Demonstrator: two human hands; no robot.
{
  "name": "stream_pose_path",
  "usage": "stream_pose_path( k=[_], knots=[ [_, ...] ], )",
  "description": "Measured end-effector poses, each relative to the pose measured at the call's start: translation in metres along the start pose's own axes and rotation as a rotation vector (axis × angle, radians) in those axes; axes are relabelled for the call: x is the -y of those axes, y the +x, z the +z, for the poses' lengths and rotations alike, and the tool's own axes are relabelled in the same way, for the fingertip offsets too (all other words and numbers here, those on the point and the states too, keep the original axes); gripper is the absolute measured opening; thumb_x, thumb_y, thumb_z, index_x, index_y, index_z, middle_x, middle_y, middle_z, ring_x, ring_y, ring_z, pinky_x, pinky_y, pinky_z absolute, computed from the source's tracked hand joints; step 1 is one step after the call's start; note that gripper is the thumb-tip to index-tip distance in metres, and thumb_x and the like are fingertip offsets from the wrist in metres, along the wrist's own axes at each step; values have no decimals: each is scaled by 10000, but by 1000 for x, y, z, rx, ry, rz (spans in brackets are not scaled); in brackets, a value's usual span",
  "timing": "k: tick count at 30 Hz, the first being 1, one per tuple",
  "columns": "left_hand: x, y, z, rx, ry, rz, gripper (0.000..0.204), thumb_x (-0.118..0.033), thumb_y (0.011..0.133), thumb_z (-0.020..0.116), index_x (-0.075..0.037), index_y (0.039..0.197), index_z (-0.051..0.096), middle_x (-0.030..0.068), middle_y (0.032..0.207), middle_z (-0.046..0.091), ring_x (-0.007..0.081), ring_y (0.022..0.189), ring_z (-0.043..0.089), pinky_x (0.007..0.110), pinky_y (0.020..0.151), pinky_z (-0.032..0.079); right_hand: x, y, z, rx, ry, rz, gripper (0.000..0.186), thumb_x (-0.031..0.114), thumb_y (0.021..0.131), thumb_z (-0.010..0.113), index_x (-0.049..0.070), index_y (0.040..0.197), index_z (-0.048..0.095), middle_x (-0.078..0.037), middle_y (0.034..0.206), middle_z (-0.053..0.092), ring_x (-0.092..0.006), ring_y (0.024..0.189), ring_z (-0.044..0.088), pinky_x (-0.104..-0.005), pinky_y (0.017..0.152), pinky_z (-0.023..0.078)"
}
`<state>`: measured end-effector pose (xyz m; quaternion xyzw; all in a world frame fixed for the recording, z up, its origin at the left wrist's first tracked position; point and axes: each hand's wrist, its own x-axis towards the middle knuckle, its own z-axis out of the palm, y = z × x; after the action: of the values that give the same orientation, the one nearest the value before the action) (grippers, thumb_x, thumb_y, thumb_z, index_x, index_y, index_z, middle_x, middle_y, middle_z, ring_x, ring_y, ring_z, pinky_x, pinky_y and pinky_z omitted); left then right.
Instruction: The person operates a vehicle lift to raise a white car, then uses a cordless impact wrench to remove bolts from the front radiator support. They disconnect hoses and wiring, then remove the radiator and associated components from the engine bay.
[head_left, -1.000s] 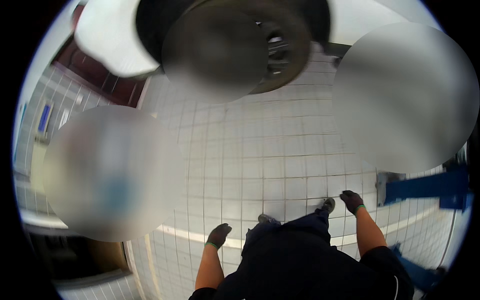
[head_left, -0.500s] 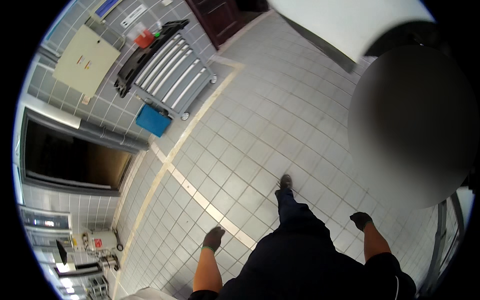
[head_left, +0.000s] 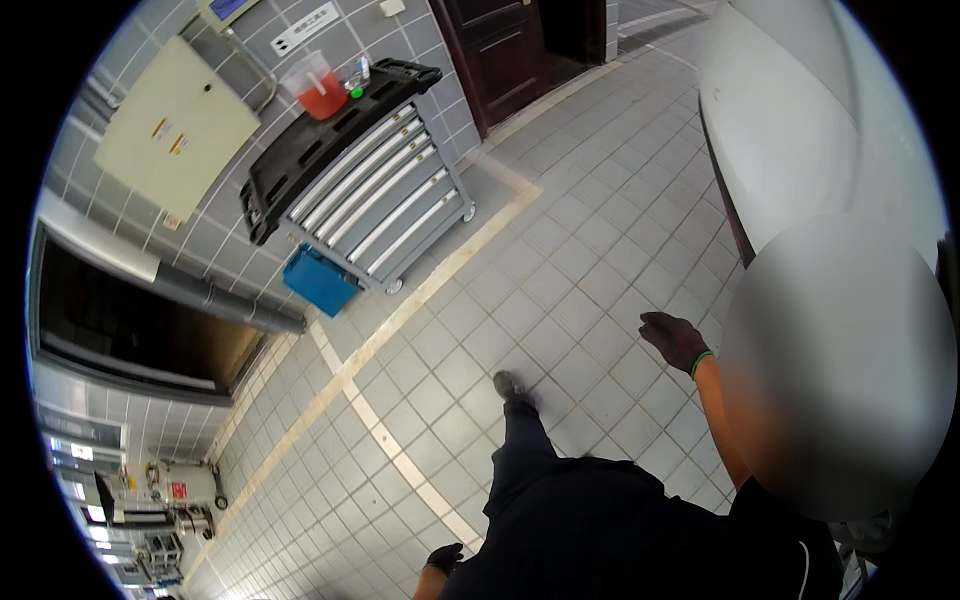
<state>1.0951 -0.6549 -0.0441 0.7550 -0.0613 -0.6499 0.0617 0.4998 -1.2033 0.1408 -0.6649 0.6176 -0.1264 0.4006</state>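
Observation:
My right hand, in a dark glove with a green cuff edge, hangs over the tiled floor with loosely stretched fingers and nothing in it. It is nearest to the white car at the right. Low in the picture, beside my dark clothing, my left hand wears a dark glove too; its fingers are slightly apart and hold nothing. Neither hand touches anything. One dark shoe is stepped forward on the tiles.
Against the wall stands a grey tool trolley with a pitcher of red liquid on its black top. A blue bin sits beside it. Beyond is a dark red door. A wheeled machine stands far left.
The trolley and wall appear larger and nearer as I walk forward. My right hand has swung forward and up; my left has swung back toward the lower edge. More of the car's side shows.

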Motion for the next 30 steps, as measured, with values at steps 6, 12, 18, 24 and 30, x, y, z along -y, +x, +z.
stream_pose_path(
  k=[6, 12, 18, 24, 30],
  knots=[
    [-311, 111, -86, -48, 190, -86, 461, -448, 1036, 691, -170, 1403, 661, 86, 1218, 752, 285, 1018, 677, 496, 826, 546, -121, 112, 40, 110, -280, 356, 615, 572, 1047, 580, 119, 1450, 674, -160, 1479, 675, -367, 1387, 617, -461, 1164, 492],
    [-744, 108, -174, -368, 748, 587, 456, -381, 1081, 562, -90, 1415, 672, 160, 1360, 713, 329, 1246, 657, 461, 1055, 511, -155, 104, 85, 320, -181, 660, 520, 549, 1075, 540, 203, 1421, 719, -121, 1494, 671, -365, 1398, 609, -459, 1160, 496],
    [-1060, 106, -98, -356, 748, 1003, 575, -435, 1043, 612, -16, 1434, 667, 233, 1486, 656, 367, 1391, 615, 439, 1175, 478, -264, 168, 158, 441, 131, 1132, 466, 506, 1104, 546, 186, 1383, 736, -137, 1402, 728, -355, 1335, 662, -443, 1118, 516],
    [-1193, 199, 0, -94, 1279, 675, 507, -423, 1137, 432, -115, 1482, 639, 186, 1607, 554, 345, 1496, 514, 479, 1253, 396, -235, 496, 2, 366, 8, 735, 674, 653, 1060, 520, 104, 1400, 710, -191, 1437, 696, -379, 1361, 640, -470, 1141, 504],
    [-1304, 238, 65, 25, 794, 222, 447, -383, 1095, 493, -109, 1395, 680, 189, 1514, 607, 357, 1418, 565, 480, 1194, 441, -54, 821, -366, -165, 73, 396, 627, 581, 1041, 606, 112, 1451, 681, -162, 1456, 696, -358, 1370, 643, -444, 1149, 503]
  ],
)
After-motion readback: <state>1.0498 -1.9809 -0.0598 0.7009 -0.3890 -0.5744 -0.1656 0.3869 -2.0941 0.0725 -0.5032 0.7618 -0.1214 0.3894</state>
